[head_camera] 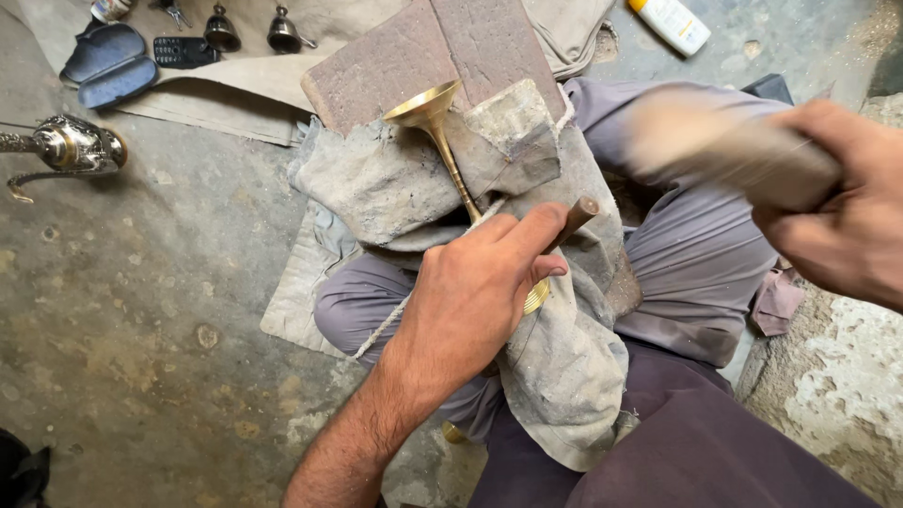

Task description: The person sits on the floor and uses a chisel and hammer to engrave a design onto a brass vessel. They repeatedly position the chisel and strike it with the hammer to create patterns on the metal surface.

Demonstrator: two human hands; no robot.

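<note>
A brass goblet [435, 118] lies on its side over a dirty grey cloth [395, 183] draped across my lap. Its cup points away from me and its thin stem runs toward my left hand [480, 282]. My left hand is closed around a short wooden-handled tool [576, 216] pressed against the goblet's foot [537, 296]. My right hand [837, 207] is raised at the right, gripping a pale wooden mallet [724, 150] that is blurred by motion.
A reddish stone block [414, 52] lies under the cloth behind the goblet. On the concrete floor sit a silver ornate pot [71, 146] at left, two small bells [254, 30], a phone [183, 50], a blue case [108, 66] and a white bottle [670, 21].
</note>
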